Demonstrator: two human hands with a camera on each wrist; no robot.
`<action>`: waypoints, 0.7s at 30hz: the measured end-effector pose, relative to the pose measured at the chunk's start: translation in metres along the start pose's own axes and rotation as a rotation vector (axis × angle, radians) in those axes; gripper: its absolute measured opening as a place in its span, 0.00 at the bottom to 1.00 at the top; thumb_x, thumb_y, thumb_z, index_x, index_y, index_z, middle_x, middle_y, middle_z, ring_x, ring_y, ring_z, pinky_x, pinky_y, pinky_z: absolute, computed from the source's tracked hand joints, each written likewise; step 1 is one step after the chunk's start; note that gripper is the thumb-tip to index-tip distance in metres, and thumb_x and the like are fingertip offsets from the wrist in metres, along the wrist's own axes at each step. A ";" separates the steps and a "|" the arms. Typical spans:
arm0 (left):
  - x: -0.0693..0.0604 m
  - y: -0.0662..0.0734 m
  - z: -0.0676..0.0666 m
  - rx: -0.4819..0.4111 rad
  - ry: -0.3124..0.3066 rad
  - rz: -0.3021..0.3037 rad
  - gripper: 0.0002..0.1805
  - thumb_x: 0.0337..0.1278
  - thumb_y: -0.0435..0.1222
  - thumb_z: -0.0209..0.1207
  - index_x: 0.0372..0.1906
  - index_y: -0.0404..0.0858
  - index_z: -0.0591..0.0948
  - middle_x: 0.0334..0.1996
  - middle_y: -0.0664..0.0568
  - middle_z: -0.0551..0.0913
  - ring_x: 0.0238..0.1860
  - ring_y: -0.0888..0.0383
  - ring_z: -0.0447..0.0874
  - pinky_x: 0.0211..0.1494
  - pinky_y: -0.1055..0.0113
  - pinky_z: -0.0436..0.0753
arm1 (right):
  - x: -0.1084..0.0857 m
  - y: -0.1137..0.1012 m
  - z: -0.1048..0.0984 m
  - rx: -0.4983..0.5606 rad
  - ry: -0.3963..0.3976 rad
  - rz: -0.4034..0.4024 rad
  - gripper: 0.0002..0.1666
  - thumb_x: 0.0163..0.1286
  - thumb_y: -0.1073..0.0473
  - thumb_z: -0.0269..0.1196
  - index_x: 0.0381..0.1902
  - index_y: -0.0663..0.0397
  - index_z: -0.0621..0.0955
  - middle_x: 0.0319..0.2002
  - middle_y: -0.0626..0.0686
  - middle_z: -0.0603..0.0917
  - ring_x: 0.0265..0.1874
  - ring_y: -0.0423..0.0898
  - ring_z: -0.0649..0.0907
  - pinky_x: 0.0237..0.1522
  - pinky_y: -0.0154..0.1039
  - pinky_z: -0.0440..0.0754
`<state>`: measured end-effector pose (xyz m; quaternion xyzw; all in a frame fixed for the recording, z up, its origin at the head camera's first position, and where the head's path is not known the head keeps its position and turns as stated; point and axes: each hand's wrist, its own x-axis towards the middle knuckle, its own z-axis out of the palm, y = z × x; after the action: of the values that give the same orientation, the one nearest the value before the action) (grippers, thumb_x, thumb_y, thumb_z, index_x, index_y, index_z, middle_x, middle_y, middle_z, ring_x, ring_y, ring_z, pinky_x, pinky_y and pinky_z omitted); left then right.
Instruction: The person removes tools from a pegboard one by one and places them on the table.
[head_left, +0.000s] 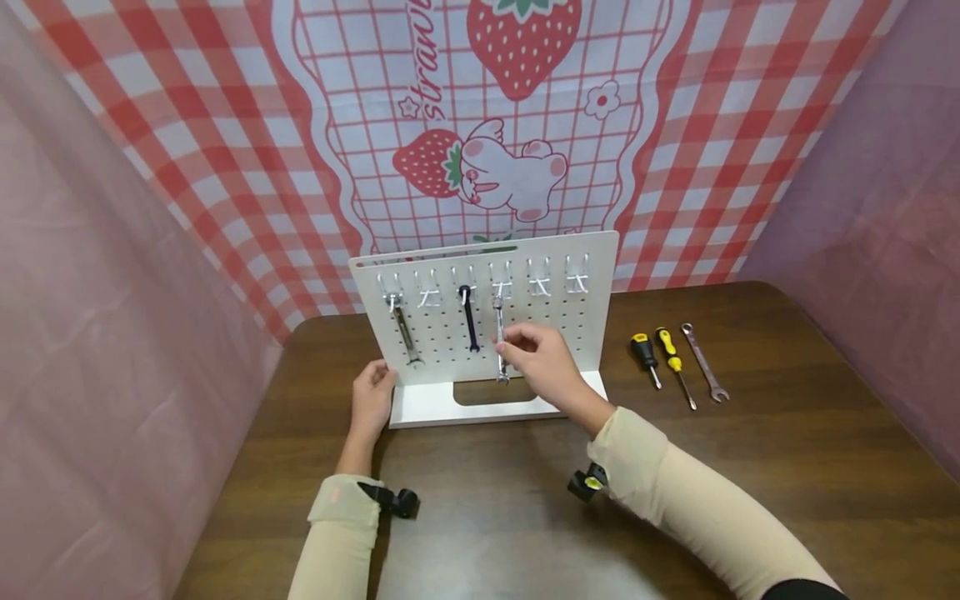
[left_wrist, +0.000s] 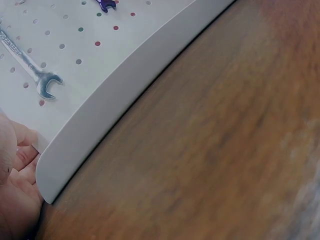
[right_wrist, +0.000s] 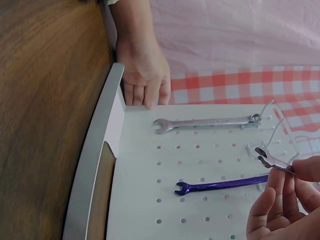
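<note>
Wearing cream sleeves (head_left: 705, 492), a person has both arms over a brown wood worktop (head_left: 487, 508). A small black camera (head_left: 405, 502) sits at the left wrist. A bit farther on, the left hand (head_left: 371, 400) holds the low left corner of a white board (head_left: 592, 325), with some fingers tucked behind its edge. The right hand (head_left: 543, 367) pinches a shiny wrench (head_left: 500, 333) in front of the board. This wrench is silver, long and thin, and it points nearly straight up and down. Its low end looks like a little open mouth. Its top end is by the fourth hook (head_left: 500, 289) from the left, but I cannot tell if it is on it.

The board stands up on a flat white foot (head_left: 423, 402) and has lots of little round holes. A silver wrench (head_left: 407, 336) hangs by its ring on the first hook, tipped a little. A purple wrench (right_wrist: 220, 185) hangs on the third.

To the right, on the worktop, lie a short screwdriver (head_left: 642, 352), a long screwdriver (head_left: 670, 350) and a loose wrench (head_left: 705, 362). Both screwdrivers have black and yellow handles.

At the back hangs a red and white checked cloth (head_left: 720, 108) with strawberries on it.
</note>
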<state>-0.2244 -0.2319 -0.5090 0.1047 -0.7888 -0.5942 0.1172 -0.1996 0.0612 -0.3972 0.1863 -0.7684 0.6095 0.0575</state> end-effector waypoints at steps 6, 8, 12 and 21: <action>0.002 -0.002 0.001 -0.004 0.003 0.007 0.14 0.71 0.32 0.54 0.54 0.29 0.80 0.49 0.35 0.82 0.49 0.47 0.78 0.52 0.58 0.76 | -0.011 -0.007 -0.002 -0.006 -0.019 0.024 0.06 0.68 0.66 0.66 0.39 0.64 0.86 0.37 0.57 0.88 0.33 0.45 0.82 0.36 0.35 0.79; 0.001 -0.003 0.002 -0.009 0.006 0.011 0.13 0.70 0.32 0.55 0.54 0.29 0.80 0.48 0.35 0.82 0.47 0.47 0.78 0.50 0.60 0.76 | -0.015 -0.007 -0.005 -0.009 -0.023 0.037 0.06 0.68 0.66 0.65 0.39 0.64 0.86 0.39 0.58 0.88 0.35 0.46 0.82 0.38 0.35 0.80; 0.001 -0.005 0.004 -0.017 0.007 0.022 0.13 0.70 0.31 0.55 0.53 0.29 0.80 0.46 0.36 0.82 0.45 0.49 0.78 0.48 0.64 0.75 | -0.025 -0.003 -0.018 -0.007 -0.043 0.051 0.06 0.69 0.66 0.65 0.40 0.65 0.85 0.41 0.58 0.88 0.38 0.45 0.83 0.42 0.34 0.80; 0.001 -0.003 0.002 -0.017 0.025 0.044 0.12 0.68 0.30 0.56 0.51 0.28 0.81 0.44 0.35 0.83 0.44 0.48 0.77 0.47 0.63 0.75 | -0.036 0.021 -0.080 -0.134 -0.075 0.064 0.08 0.70 0.68 0.63 0.42 0.70 0.84 0.37 0.59 0.86 0.34 0.41 0.80 0.38 0.34 0.80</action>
<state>-0.2258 -0.2310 -0.5121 0.0939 -0.7843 -0.5968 0.1410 -0.1855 0.1499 -0.4079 0.1800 -0.8147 0.5509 0.0212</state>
